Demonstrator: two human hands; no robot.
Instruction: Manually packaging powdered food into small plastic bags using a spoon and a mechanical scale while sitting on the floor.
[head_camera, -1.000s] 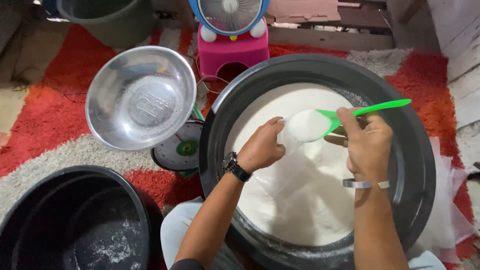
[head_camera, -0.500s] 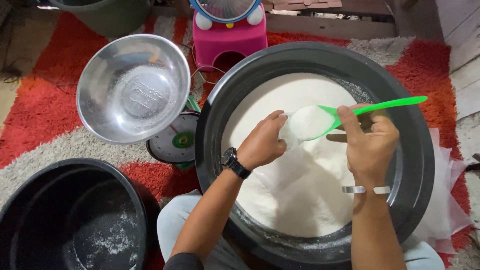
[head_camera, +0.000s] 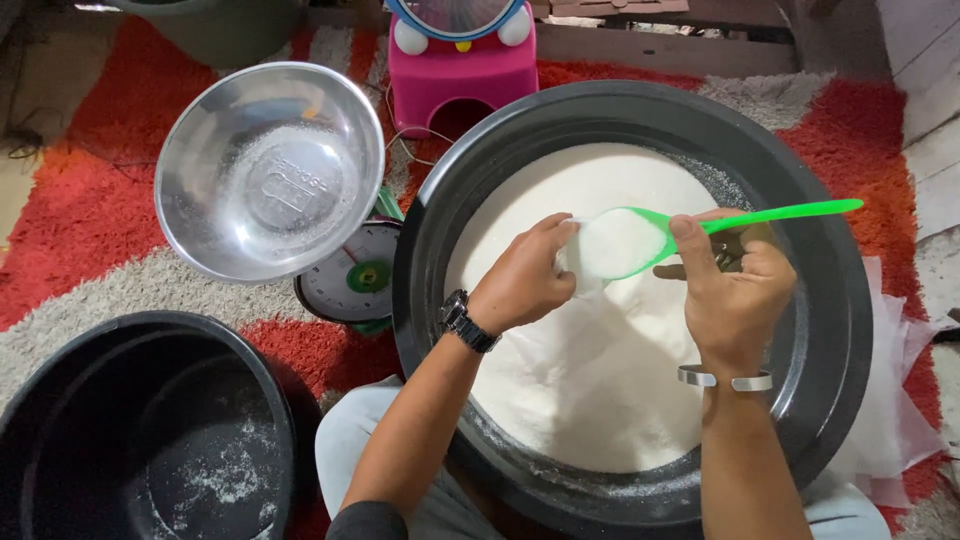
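Right hand (head_camera: 735, 295) clamped on green scoop (head_camera: 690, 230) heaped with white powder, over big black basin (head_camera: 830, 330). Left hand (head_camera: 525, 280) curled, fingertips touching scoop bowl.

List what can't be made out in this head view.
- Scale: most of its dial hidden under the steel bowl.
- Left hand: fingertips hidden behind the green scoop.
- Right hand: grip on the scoop's handle hidden by the hand's own back.
- Black basin: depth hidden by the white powder; near rim cut off by the bottom edge.
- Pink fan: cut off by the top edge.
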